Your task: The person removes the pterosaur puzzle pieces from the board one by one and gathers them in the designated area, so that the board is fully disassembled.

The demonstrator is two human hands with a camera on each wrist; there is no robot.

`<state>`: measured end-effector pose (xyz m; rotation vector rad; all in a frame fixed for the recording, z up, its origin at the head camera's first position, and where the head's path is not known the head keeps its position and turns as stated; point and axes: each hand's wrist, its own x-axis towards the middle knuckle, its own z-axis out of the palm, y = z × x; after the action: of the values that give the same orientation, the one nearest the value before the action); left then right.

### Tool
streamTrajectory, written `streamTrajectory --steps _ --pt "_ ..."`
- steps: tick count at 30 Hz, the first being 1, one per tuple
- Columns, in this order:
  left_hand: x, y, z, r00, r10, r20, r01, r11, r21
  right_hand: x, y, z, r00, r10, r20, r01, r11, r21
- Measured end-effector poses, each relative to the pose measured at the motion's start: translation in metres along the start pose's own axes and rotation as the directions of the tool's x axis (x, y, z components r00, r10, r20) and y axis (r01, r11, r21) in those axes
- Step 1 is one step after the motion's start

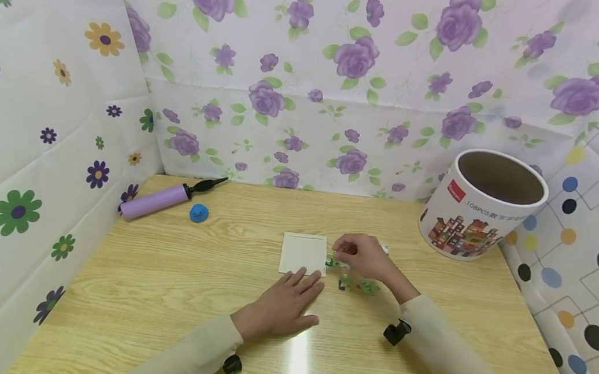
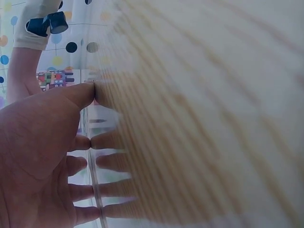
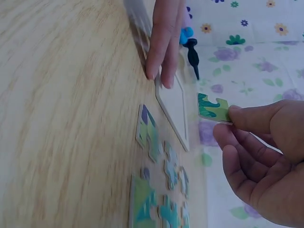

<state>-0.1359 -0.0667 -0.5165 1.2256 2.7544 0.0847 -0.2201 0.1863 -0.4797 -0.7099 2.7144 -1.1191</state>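
A green jigsaw puzzle piece (image 3: 211, 109) is pinched between the thumb and forefinger of my right hand (image 1: 362, 256), lifted over the table at the right edge of a pale square puzzle tray (image 1: 303, 254). My left hand (image 1: 286, 305) lies flat with straight fingers, its fingertips at the tray's near edge. Several more puzzle pieces (image 1: 357, 285) lie loose on the wood, partly beneath my right hand. In the right wrist view, loose pieces (image 3: 148, 133) show green, blue and purple printing, and the tray (image 3: 176, 114) has a raised border.
A large white bucket (image 1: 445, 220) with printed building blocks stands at the back right. At the back left lie a purple hand pump (image 1: 155, 201) and a small blue ball-like toy (image 1: 198, 212) with a face. Flowered cloth (image 1: 303, 135) hangs behind the wooden table (image 1: 194, 272).
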Motion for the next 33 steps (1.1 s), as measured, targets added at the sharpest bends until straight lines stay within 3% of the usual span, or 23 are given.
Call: streamTrajectory --steps 11,28,33 --pt "0.002 -0.001 -0.001 0.999 -0.042 0.026 0.042 0.999 -0.016 -0.03 0.018 -0.025 0.998 0.025 -0.054 -0.026 0.999 -0.021" --pt "0.003 -0.002 -0.002 0.999 -0.04 0.023 0.039 0.999 0.035 -0.077 0.06 -0.049 0.989 0.107 -0.105 -0.118 0.987 -0.107" --pt "0.003 -0.002 -0.003 0.999 -0.04 0.022 0.039 0.998 0.039 -0.086 0.068 -0.05 0.984 0.148 -0.098 -0.157 0.984 -0.085"
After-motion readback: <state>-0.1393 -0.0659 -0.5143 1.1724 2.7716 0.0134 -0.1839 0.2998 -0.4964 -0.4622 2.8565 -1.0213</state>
